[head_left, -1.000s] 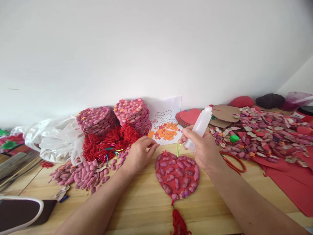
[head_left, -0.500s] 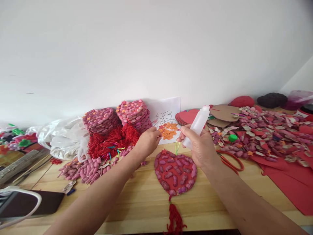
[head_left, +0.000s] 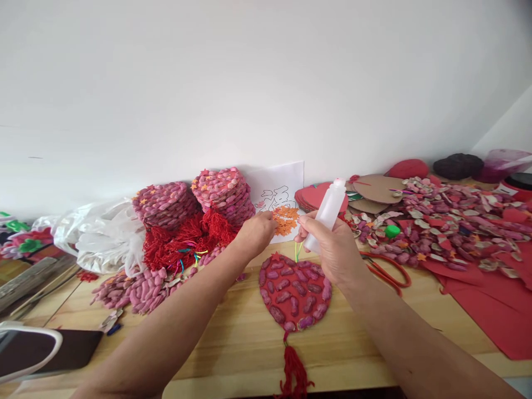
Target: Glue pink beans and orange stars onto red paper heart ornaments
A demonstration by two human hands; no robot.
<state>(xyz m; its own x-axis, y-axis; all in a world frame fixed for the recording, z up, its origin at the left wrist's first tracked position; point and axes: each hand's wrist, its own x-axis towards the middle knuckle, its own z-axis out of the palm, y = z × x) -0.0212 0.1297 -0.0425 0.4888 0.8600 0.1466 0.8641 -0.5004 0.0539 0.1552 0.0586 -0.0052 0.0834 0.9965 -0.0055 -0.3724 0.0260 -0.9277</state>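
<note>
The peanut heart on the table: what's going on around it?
The right hand holds a white bottle above the peanut-covered red heart. The left hand is at the pile of orange stars; whether it grips one is unclear. One red star sits on the heart's upper left, and a red tassel extends from its tip.

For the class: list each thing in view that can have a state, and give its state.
Bottle: tilted, neck up, in the right hand
Left hand: fingers drawn in; contents hidden
Peanut-covered heart: lying flat
Tassel: attached at heart's tip
Orange stars: loose, heaped
Green cap: lying on peanut pile
Plastic bag: crumpled
Peanut-covered pieces: stacked
</note>
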